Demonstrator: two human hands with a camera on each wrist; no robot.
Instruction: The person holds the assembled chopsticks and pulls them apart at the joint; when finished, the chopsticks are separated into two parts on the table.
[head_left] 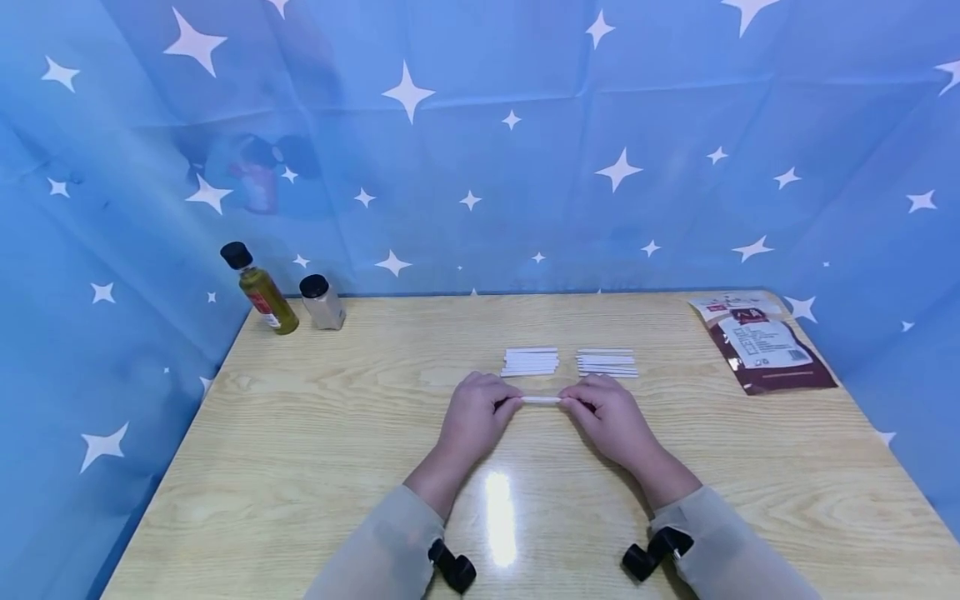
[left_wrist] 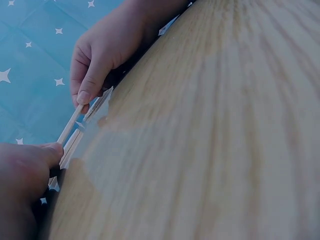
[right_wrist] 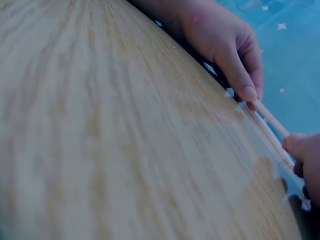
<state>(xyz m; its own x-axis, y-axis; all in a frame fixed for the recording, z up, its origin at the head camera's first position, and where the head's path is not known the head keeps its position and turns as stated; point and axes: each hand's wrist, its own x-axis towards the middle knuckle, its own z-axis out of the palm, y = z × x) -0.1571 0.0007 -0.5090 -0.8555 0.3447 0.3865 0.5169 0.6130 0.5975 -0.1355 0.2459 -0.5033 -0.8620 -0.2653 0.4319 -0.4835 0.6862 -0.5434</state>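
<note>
A thin white stick (head_left: 541,400) lies level between both hands in the head view. My left hand (head_left: 478,414) pinches its left end between thumb and forefinger, and my right hand (head_left: 611,421) pinches its right end the same way. The stick's middle shows bare between the fingertips, also in the left wrist view, where the stick (left_wrist: 70,124) slants between the two hands. Just beyond the hands on the table lie two groups of similar white sticks, a left group (head_left: 530,362) and a right group (head_left: 607,362), each laid side by side in rows.
The wooden table (head_left: 300,467) meets a blue star-patterned cloth (head_left: 480,150) at the back. At the back left stand a black-capped bottle of greenish liquid (head_left: 268,300) and a small black-lidded jar (head_left: 323,305). A maroon and white packet (head_left: 765,343) lies at the back right.
</note>
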